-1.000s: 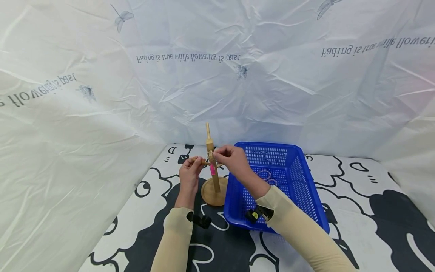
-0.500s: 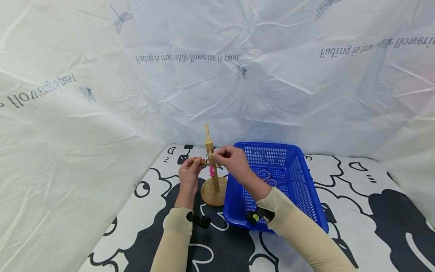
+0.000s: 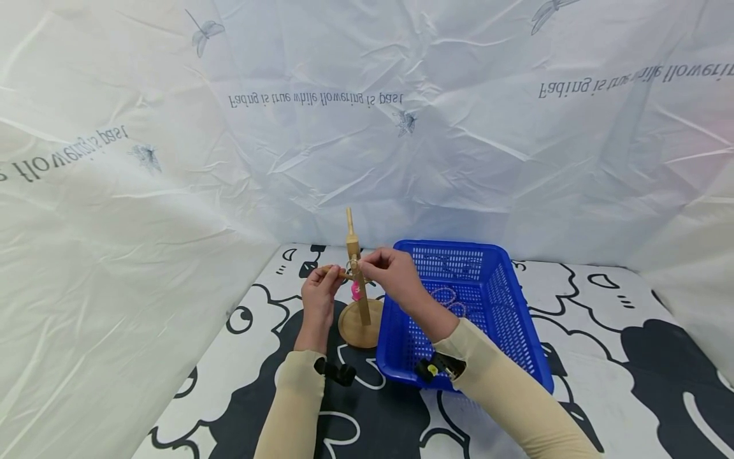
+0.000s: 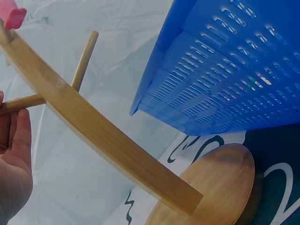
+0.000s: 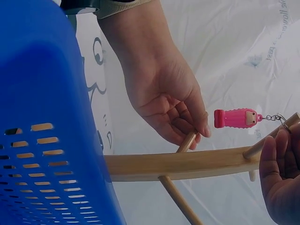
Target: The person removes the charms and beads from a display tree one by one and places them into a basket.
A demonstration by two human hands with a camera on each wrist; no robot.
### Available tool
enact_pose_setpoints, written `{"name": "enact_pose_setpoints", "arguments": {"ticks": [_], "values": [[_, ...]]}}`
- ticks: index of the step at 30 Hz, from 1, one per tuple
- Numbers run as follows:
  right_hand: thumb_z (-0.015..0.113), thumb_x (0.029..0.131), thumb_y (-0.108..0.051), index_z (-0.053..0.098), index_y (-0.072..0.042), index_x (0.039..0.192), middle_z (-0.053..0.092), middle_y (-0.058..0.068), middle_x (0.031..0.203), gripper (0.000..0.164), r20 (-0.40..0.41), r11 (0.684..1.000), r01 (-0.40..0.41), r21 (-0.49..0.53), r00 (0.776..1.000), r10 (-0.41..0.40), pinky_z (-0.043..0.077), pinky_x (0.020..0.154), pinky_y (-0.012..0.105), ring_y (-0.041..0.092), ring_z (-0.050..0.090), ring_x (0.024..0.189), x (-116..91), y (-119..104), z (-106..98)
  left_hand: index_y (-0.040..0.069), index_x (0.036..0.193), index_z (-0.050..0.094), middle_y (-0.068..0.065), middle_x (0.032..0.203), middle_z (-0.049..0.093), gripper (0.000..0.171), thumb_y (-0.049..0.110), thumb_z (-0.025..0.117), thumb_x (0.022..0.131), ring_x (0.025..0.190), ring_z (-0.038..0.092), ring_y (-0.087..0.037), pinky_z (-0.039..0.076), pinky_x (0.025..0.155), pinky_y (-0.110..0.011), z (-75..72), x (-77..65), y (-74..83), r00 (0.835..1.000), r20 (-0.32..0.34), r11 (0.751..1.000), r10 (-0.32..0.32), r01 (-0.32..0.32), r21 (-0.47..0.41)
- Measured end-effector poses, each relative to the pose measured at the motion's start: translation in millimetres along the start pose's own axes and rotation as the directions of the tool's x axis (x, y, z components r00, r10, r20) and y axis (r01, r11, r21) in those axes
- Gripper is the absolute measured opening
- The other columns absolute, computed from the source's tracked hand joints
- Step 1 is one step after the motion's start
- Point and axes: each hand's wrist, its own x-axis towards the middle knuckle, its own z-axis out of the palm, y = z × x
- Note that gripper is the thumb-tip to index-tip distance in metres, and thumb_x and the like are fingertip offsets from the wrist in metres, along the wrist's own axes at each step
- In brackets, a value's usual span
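Note:
A wooden stand (image 3: 365,312) with a round base and side pegs stands upright in the head view. My left hand (image 3: 318,296) pinches the end of one peg (image 4: 21,104) on its left side. From a higher peg (image 5: 262,149) hangs a pink figure keychain (image 5: 236,118) on a short chain; its metal ring (image 5: 284,123) appears to be around that peg. My right hand (image 3: 395,271) has its thumb and fingertips at the ring, to the right of the post. In the left wrist view only part of the pink figure (image 4: 14,18) shows.
A blue perforated basket (image 3: 516,319) stands just right of the stand, under my right forearm, with thin pinkish loops (image 3: 444,296) inside. The patterned black-and-white cloth (image 3: 241,382) covers the table. White sheeting (image 3: 367,159) hangs behind and at the sides.
The pink figure has swung slightly left and lower beside the post. Both hands stay almost in place.

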Motion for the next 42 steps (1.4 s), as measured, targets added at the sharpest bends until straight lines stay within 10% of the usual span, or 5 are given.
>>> {"name": "enact_pose_setpoints", "arguments": {"ticks": [42], "values": [[0.069,0.097,-0.01,0.074,0.004,0.102,0.075,0.022,0.098,0.016,0.042,0.999,0.031,-0.035,0.999,-0.03,0.059,0.072,0.024,0.008,0.065,0.073,-8.9,-10.7,-5.4,0.014,0.086,0.066,0.005,0.082,0.071,0.019,0.0,0.063,0.099,0.079,0.074,-0.004,0.063,0.08,-0.016,1.3,0.0,-0.9,0.999,0.042,0.998,0.035,-0.033,-0.052]]}}
